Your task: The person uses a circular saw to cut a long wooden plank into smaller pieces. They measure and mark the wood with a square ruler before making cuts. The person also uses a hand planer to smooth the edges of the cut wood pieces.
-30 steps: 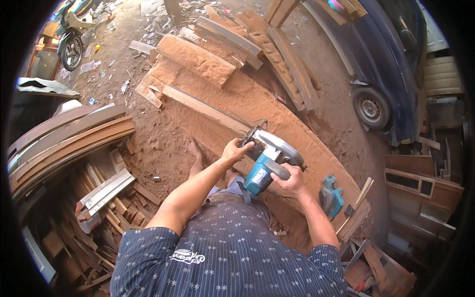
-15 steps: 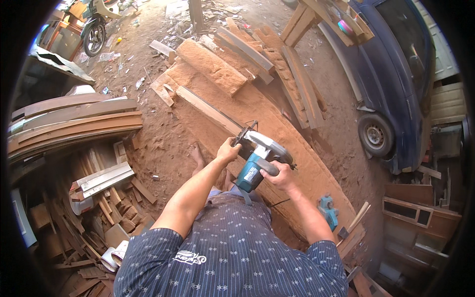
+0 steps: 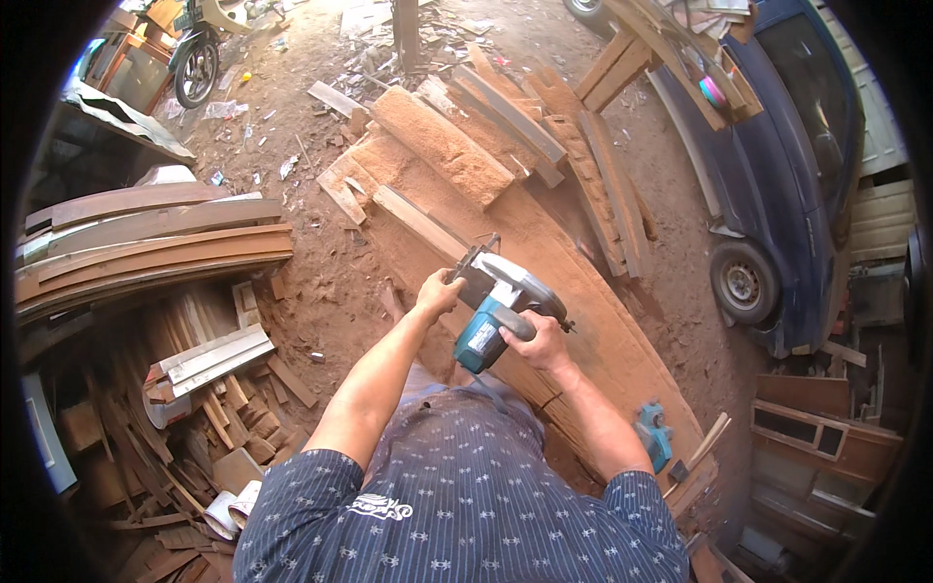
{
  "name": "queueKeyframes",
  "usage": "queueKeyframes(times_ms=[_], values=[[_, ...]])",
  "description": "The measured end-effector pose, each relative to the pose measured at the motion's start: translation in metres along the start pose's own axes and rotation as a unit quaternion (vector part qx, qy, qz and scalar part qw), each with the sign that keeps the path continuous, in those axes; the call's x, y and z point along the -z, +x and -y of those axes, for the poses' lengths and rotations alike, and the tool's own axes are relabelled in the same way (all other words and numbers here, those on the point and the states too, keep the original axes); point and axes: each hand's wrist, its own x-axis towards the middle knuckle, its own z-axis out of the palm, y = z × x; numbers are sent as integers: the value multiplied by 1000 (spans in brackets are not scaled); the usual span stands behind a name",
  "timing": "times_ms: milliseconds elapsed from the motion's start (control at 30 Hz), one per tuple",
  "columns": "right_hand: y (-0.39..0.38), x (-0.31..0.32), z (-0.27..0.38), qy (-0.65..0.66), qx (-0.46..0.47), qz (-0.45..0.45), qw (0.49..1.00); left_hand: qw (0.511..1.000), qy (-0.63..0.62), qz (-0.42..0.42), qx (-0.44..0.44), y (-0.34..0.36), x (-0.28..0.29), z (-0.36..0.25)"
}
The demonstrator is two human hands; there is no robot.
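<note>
A teal circular saw (image 3: 482,330) with a silver guard sits over a long wooden strip (image 3: 420,222), which lies on a broad, sawdust-covered plank (image 3: 593,316) in front of me. My right hand (image 3: 540,342) is wrapped round the saw's dark rear handle. At the saw's left front edge, the fingers of my left hand (image 3: 440,294) are closed by its base plate; whether they also press on the strip cannot be told. The blade is hidden beneath the guard and base. A second teal power tool (image 3: 654,435) rests on the plank near my right forearm.
Sawdust-covered boards (image 3: 442,146) lie across the plank's far end. Stacked planks (image 3: 155,238) and loose offcuts (image 3: 248,428) fill the left side. A dark blue vehicle (image 3: 787,185) stands at the right, a wooden post (image 3: 406,39) beyond, and a motorcycle wheel (image 3: 196,73) far left.
The saw and both hands have moved forward and left along the wooden strip, leaving less of it visible ahead of the saw. The whole view has shifted slightly.
</note>
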Motion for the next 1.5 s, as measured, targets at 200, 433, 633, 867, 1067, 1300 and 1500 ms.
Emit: queueKeyframes(times_ms=[200, 433, 633, 867, 1067, 1300, 1500], values=[[42, -29, 25, -7, 9, 3, 1000, 1000, 9, -7, 2, 24, 48, -8], [83, -62, 56, -15, 14, 32, 999, 998, 26, -42, -24, 58, 97, 3], [126, -85, 91, 13, -10, 46, 999, 998, -1, -49, -30, 72, 146, -20], [177, -124, 118, 33, 3, 42, 999, 994, 40, -86, -59, 109, 208, -24], [219, -163, 124, 13, 47, 20, 999, 995, 14, -87, -56, 135, 257, -28], [255, -195, 144, 28, 37, 41, 998, 989, -9, -114, -95, 162, 301, -28], [281, -210, 162, 19, 26, 49, 998, 992, 21, -118, -32, 173, 333, -38]])
